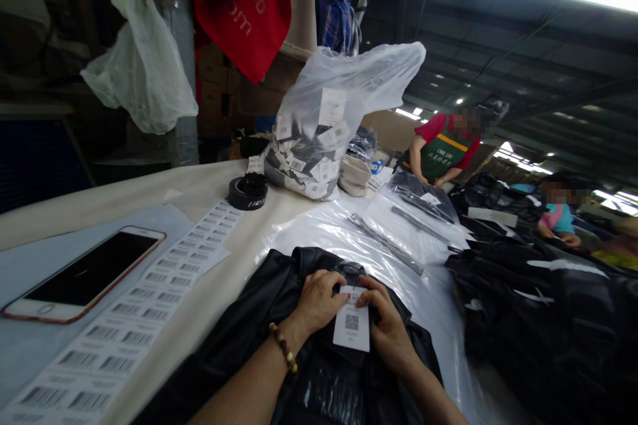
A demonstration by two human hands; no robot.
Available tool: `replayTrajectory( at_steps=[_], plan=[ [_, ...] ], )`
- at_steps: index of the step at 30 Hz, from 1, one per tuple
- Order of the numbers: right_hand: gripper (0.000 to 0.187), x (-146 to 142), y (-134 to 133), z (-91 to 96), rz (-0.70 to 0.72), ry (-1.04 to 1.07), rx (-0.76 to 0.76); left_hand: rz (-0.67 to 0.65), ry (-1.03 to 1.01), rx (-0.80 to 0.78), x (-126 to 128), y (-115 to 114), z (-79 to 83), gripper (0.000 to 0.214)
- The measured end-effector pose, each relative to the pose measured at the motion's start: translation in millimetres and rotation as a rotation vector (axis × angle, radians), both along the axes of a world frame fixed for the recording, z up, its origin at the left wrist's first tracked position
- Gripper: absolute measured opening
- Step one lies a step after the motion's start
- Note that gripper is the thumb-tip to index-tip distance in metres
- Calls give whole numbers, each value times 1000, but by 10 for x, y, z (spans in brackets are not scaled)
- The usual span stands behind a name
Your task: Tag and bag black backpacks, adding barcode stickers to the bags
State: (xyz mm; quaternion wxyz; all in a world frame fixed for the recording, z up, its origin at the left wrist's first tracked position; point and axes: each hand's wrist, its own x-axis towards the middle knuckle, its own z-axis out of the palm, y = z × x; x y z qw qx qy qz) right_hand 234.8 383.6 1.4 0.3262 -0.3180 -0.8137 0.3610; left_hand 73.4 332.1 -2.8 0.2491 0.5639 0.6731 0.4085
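A black glossy garment (pixel 259 319) lies on the table in front of me. A white hang tag (pixel 351 327) with a QR code rests on it near the collar. My left hand (pixel 316 300), with a bead bracelet on the wrist, pinches the tag's top left edge. The fingers of my right hand (pixel 386 320) grip the tag's top right corner. Both hands press against the garment.
A phone (pixel 84 273) and sheets of barcode stickers (pixel 149 295) lie at left. A roll of tape (pixel 248 192) and a clear bag of tags (pixel 319 139) stand behind. Clear plastic bags (pixel 399 226) spread to the right, beside piles of black garments (pixel 548 305). Two other people work at the far right.
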Motion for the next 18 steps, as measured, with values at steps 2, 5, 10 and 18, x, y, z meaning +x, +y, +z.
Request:
replayTrajectory(
  at_steps=[2, 5, 10, 18],
  plan=[
    [17, 14, 6, 4, -19, -1, 26, -27, 11, 7, 1, -20, 30, 19],
    [11, 34, 28, 11, -33, 5, 55, -112, 30, 13, -10, -57, 84, 41],
    [18, 46, 54, -5, -45, 28, 84, -205, 28, -14, -42, -85, 111, 80],
    [32, 25, 11, -21, -62, 65, 109, -110, -74, 71, -24, -47, 123, 82]
  ],
)
